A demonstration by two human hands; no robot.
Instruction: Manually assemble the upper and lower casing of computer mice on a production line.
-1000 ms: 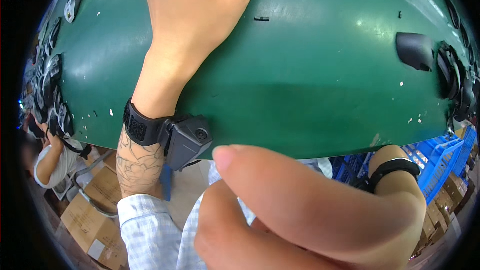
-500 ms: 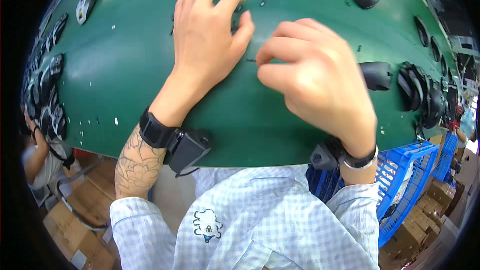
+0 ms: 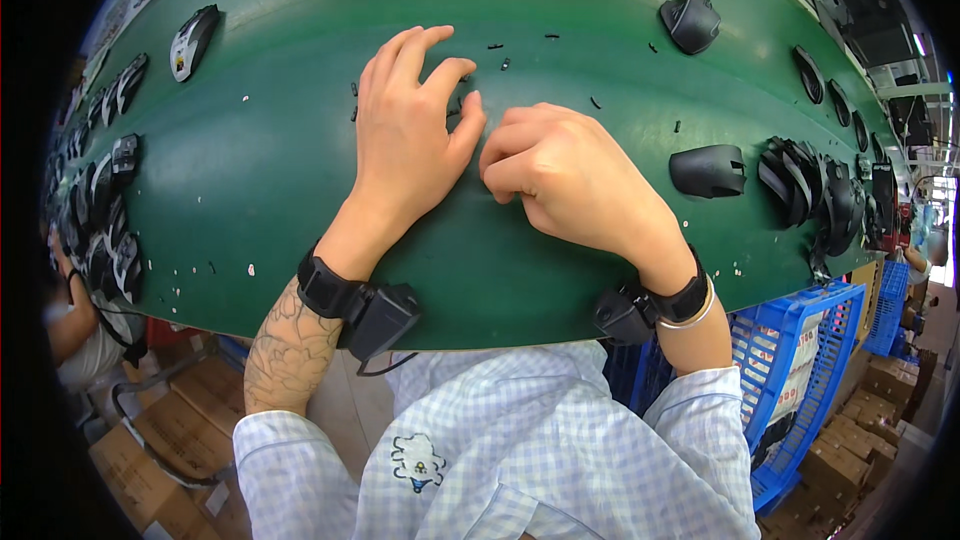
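My left hand hovers low over or rests on the green table, fingers apart and curved. Several small black parts lie around it; one of these parts is just beyond its fingertips, and others are half hidden under its thumb and fingers. My right hand is beside it, thumb and fingers pinched together; whatever they hold, if anything, is hidden. Right of that hand sits a black mouse shell. Farther back is another black mouse shell.
Black and silver mouse shells line the table's left side, with one shell set apart. More black shells are piled at the right. A blue crate stands below the right edge; cardboard boxes are at lower left. Another person sits at far left.
My right hand has moved left, closer to my left hand, its fingers still pinched. The left hand keeps its spread pose. The whole view has shifted slightly.
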